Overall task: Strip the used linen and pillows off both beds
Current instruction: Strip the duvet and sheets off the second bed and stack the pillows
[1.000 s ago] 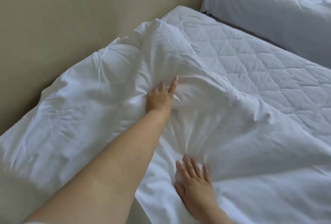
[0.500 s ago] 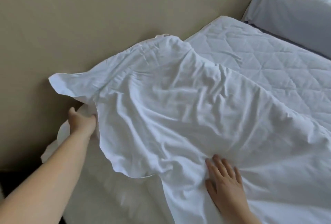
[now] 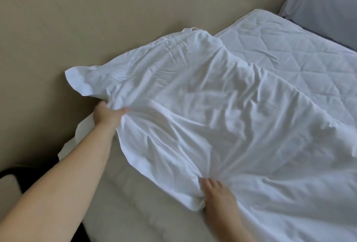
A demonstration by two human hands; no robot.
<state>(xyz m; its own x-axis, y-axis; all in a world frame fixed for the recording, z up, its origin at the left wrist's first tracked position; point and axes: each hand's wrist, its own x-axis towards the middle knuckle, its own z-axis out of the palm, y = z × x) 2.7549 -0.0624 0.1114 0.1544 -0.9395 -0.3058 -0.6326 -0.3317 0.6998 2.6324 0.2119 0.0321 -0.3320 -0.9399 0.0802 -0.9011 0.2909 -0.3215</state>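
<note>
Head view: peeling the crumpled white cotton sheet [image 3: 193,106] off the wall-side corner of the near bed.
Left hand [image 3: 108,116] grips the sheet's lifted edge close to the plain beige wall [image 3: 96,19], its fingers buried in the cloth. Right hand [image 3: 218,193] lies on the sheet's near edge where the creases gather, but blur hides whether it pinches or only pins the cloth. At this corner the sheet is off the bare beige mattress [image 3: 135,193], and it drapes rightward over the white quilted mattress pad [image 3: 289,48]. Done well, I judge, both hands would draw the cloth toward the body in one low sweep, gathering as they go, so the pad stays put.
</note>
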